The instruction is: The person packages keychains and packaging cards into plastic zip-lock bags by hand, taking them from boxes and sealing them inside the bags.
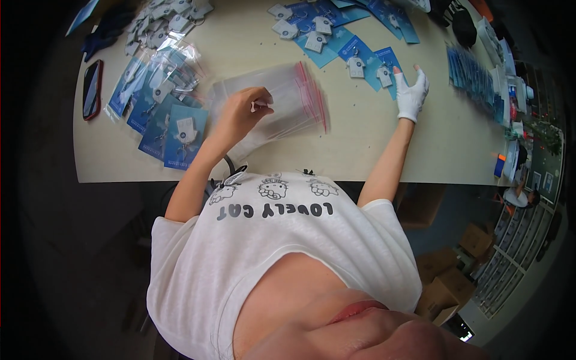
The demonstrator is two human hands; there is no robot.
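Observation:
My bare left hand (245, 113) is curled over a stack of clear zip bags (282, 99) with pink-red seal strips. Its fingers are closed, with a small whitish bit showing at their tips that I cannot make out. My right hand (412, 98), in a white glove with bare fingertips, is open, thumb and fingers apart. Its thumb is at the edge of a blue card (390, 57) carrying a white shirt-shaped keychain (384, 76). Just left of that lies another such card with a shirt-shaped keychain (356, 67).
Bagged blue cards with keychains (186, 132) overlap at the left, beside a phone (92, 90). Loose keychains (159, 27) are heaped at the far left. More blue cards (324, 54) lie at the far middle. A row of packed cards (471, 75) lines the right side.

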